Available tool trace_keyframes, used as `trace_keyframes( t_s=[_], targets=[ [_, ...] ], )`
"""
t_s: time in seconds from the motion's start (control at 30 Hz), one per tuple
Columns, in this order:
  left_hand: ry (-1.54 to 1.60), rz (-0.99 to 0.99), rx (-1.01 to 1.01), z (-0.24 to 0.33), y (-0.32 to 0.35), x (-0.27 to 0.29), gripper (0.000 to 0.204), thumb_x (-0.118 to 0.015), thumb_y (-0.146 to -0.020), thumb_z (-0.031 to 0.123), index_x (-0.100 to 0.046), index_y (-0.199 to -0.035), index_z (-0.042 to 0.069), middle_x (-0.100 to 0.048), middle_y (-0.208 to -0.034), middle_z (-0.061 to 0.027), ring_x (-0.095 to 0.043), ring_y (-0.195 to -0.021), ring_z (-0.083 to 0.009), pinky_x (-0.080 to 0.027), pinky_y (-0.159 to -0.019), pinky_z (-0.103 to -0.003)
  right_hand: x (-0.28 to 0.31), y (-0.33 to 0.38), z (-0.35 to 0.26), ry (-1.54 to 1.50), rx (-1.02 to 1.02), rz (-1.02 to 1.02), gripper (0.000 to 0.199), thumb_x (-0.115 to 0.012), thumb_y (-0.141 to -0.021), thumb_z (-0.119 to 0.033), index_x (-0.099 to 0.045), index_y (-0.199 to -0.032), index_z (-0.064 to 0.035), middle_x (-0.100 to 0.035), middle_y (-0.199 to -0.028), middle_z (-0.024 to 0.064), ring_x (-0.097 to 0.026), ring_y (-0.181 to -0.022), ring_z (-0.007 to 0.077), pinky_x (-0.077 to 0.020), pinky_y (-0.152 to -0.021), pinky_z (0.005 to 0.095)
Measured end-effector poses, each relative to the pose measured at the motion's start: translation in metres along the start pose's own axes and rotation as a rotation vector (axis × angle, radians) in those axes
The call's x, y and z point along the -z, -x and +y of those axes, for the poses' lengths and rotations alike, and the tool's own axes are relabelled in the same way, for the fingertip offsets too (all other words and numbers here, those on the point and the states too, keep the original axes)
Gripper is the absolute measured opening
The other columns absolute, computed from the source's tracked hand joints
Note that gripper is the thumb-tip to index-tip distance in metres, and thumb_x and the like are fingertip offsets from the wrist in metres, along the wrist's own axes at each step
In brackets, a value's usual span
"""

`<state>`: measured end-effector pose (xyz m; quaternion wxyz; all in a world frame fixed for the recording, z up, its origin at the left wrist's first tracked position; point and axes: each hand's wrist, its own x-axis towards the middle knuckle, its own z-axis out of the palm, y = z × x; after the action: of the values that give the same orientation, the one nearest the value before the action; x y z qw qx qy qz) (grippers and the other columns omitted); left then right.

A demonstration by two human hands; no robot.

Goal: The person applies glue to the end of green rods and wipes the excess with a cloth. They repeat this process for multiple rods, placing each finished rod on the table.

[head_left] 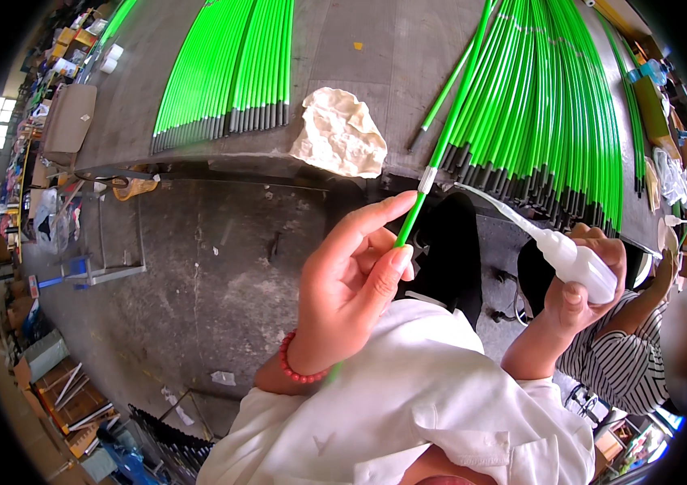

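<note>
My left hand [351, 283], with a red bead bracelet at the wrist, pinches a thin green rod [413, 217] between thumb and fingers. The rod slants up and away over the table edge, and a whitish band [426, 179] sits around it just beyond my fingertips. My right hand [586, 279] is wrapped around a white squeeze bottle [574, 263]. Its long thin nozzle [505, 210] points left, with the tip close to the whitish band but apart from it. A big bundle of green rods [537, 105] with dark ends lies on the table beyond the bottle.
A second row of green rods [234, 77] lies on the grey table [343, 48] at the left. Between the two groups, a crumpled cream cloth [339, 133] hangs slightly over the edge. A person in a striped shirt [622, 352] sits at my right. A metal frame [113, 250] stands on the floor.
</note>
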<state>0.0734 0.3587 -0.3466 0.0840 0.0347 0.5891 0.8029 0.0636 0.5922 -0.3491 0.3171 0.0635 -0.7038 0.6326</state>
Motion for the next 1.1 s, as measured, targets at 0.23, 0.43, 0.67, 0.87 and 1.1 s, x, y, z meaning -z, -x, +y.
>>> trace_keyframes(
  t_s=[0.23,0.43,0.67,0.87,1.1],
  targets=[
    [0.011,0.003,0.029,-0.003,0.0,-0.007,0.042,-0.052,-0.089,0.002,-0.041,-0.129,-0.002,-0.051,-0.073,-0.0012,-0.042,-0.057,-0.0015,-0.034,-0.05,-0.015,0.014,-0.002,-0.001,0.074,0.283,-0.149,0.051,-0.074,-0.067,-0.045,-0.047,-0.07,-0.0017,-0.039,-0.058,0.0012,-0.033,-0.05,0.0122,-0.0209,-0.046,0.0258],
    [0.045,-0.035,0.072,-0.004,-0.003,-0.011,0.041,-0.054,-0.088,0.001,-0.041,-0.127,-0.002,-0.049,-0.074,0.0006,-0.046,-0.063,-0.0022,-0.037,-0.056,-0.016,0.006,-0.004,-0.008,0.125,0.327,-0.148,0.051,-0.07,-0.071,-0.051,-0.045,-0.064,-0.0061,-0.036,-0.054,-0.0012,-0.031,-0.046,0.0118,-0.0204,-0.042,0.0271],
    [0.093,0.036,0.112,-0.009,-0.001,-0.014,0.02,-0.06,-0.084,-0.003,-0.046,-0.098,0.0,-0.051,-0.08,-0.0016,-0.047,-0.067,-0.002,-0.039,-0.054,-0.016,0.004,-0.009,-0.012,0.171,0.382,-0.256,0.051,-0.065,-0.076,-0.05,-0.046,-0.065,-0.0046,-0.037,-0.053,-0.0007,-0.03,-0.044,0.0113,-0.0205,-0.041,0.0263],
    [0.14,0.003,0.095,-0.013,0.0,-0.011,0.017,-0.06,-0.084,-0.002,-0.046,-0.094,0.0,-0.053,-0.082,-0.0027,-0.047,-0.065,-0.0014,-0.038,-0.052,-0.015,0.006,-0.008,-0.015,0.203,0.392,-0.307,0.051,-0.065,-0.076,-0.051,-0.047,-0.067,-0.0037,-0.038,-0.053,0.0,-0.033,-0.045,0.0124,-0.0235,-0.041,0.0264],
    [0.142,-0.014,0.077,-0.015,0.0,-0.011,0.016,-0.059,-0.085,-0.002,-0.046,-0.093,0.0,-0.053,-0.08,-0.0023,-0.045,-0.061,-0.0007,-0.036,-0.049,-0.015,0.006,-0.007,-0.018,0.257,0.361,-0.323,0.051,-0.066,-0.075,-0.052,-0.049,-0.069,-0.004,-0.039,-0.054,0.0001,-0.034,-0.046,0.0134,-0.0251,-0.041,0.0266]
  ],
)
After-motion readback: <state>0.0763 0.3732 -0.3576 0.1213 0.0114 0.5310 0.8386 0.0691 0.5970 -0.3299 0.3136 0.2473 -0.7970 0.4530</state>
